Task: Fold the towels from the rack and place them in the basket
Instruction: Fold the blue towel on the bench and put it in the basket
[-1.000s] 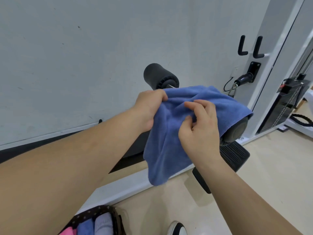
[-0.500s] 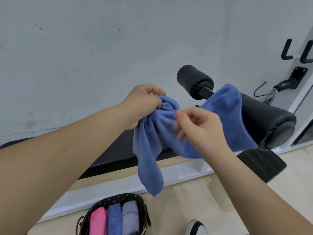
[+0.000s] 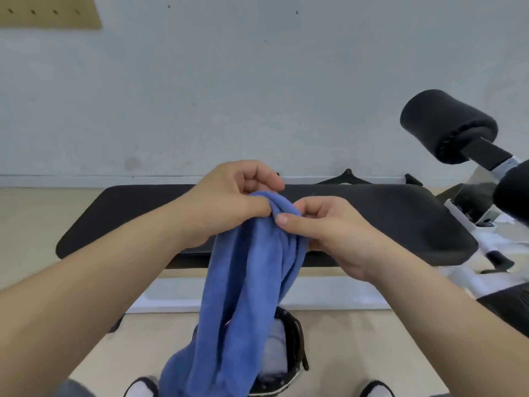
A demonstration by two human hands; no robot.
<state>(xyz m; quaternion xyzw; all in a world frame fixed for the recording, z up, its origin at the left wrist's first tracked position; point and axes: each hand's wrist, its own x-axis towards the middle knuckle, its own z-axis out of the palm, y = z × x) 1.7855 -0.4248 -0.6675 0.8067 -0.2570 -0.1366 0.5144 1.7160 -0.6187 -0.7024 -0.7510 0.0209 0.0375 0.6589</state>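
Note:
A blue towel [image 3: 243, 296] hangs bunched from both hands in the middle of the view, in front of a black padded bench. My left hand [image 3: 229, 202] pinches its top edge from the left. My right hand [image 3: 323, 230] pinches the same bunched top just to the right, the two hands almost touching. The towel drapes down over a dark basket [image 3: 294, 345] on the floor and hides most of it. A pale grey folded towel [image 3: 274, 351] shows inside the basket beside the blue cloth.
The black bench [image 3: 386, 219] runs across the view on a white frame [image 3: 315, 293]. Black foam rollers [image 3: 446, 124] stick out at the upper right. A grey wall stands behind. My shoes [image 3: 140, 386] show at the bottom on a beige floor.
The blue towel has come off the foam roller and now hangs free in both hands. The view has swung left and down, bringing the basket under the towel.

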